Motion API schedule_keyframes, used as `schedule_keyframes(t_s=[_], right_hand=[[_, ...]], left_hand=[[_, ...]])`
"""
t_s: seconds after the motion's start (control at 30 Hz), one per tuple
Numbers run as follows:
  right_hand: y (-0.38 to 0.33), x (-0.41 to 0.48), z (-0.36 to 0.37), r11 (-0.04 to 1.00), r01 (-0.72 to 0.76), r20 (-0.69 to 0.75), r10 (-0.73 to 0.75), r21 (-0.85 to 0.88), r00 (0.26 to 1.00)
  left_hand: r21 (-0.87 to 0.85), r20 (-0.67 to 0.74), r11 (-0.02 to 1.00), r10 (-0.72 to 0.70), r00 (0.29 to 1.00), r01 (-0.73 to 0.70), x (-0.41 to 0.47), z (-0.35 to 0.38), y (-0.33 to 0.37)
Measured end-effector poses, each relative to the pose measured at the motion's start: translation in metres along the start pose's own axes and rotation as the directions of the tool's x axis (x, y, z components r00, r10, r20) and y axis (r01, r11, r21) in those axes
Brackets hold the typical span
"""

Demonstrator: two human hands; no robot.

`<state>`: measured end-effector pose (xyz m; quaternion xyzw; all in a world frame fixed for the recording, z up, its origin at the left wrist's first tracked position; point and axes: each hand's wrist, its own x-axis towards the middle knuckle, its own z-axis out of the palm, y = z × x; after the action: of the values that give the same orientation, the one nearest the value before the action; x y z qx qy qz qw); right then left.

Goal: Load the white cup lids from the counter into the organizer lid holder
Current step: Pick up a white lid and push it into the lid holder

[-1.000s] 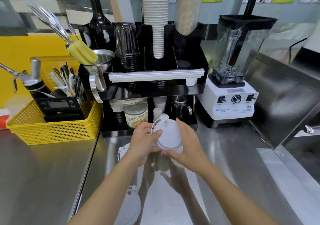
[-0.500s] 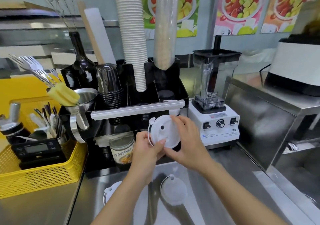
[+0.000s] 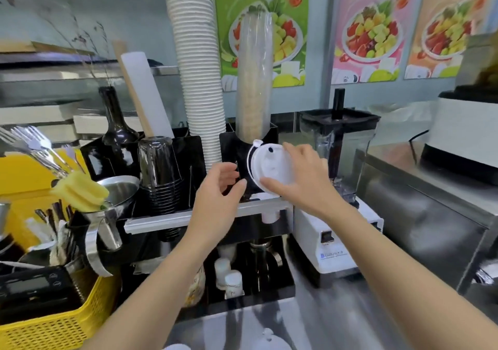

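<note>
My right hand [image 3: 301, 180] grips a white cup lid [image 3: 269, 165], held on edge and tilted at the right-hand compartment of the black organizer [image 3: 188, 155], just below the tall stack of clear cups [image 3: 253, 80]. The fingers of my left hand [image 3: 219, 188] are spread and hold nothing; it hovers just left of the lid, in front of the organizer. Two more white lids [image 3: 269, 340] lie on the steel counter at the bottom edge, partly cut off.
A tall stack of white paper cups [image 3: 198, 66] rises from the organizer's middle slot. A blender [image 3: 336, 188] stands right of it. A yellow basket [image 3: 48, 322] with utensils and a scale sits at left. Jars and bottles fill the organizer's lower shelf.
Both hands rose from the counter with the lid up to the organizer's top right compartment. My left hand has let go of the lid; my right hand alone holds it.
</note>
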<state>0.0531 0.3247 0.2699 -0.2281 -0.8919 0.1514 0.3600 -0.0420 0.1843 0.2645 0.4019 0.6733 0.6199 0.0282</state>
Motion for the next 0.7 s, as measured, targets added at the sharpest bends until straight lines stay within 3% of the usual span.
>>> schedule_keyframes(t_s=[0.27,0.43,0.6,0.7], right_hand=[[0.007,0.054,0.026,0.939,0.018,0.083,0.011,-0.343,0.997],[0.011,0.063,0.042,0.891,0.080,0.198,0.011,-0.446,0.980],[0.011,0.067,0.048,0.849,0.129,0.372,0.084,-0.512,0.924],[0.010,0.068,0.055,0.834,0.181,0.503,0.128,-0.522,0.855]], left_hand=[[0.401,0.178,0.884,0.185,0.966,-0.243,0.069,0.018,-0.020],[0.643,0.280,0.698,0.167,0.945,-0.314,0.090,0.027,-0.041],[0.751,0.460,0.510,0.052,0.886,-0.420,0.096,0.033,-0.055],[0.765,0.517,0.429,0.034,0.856,-0.479,0.097,0.034,-0.062]])
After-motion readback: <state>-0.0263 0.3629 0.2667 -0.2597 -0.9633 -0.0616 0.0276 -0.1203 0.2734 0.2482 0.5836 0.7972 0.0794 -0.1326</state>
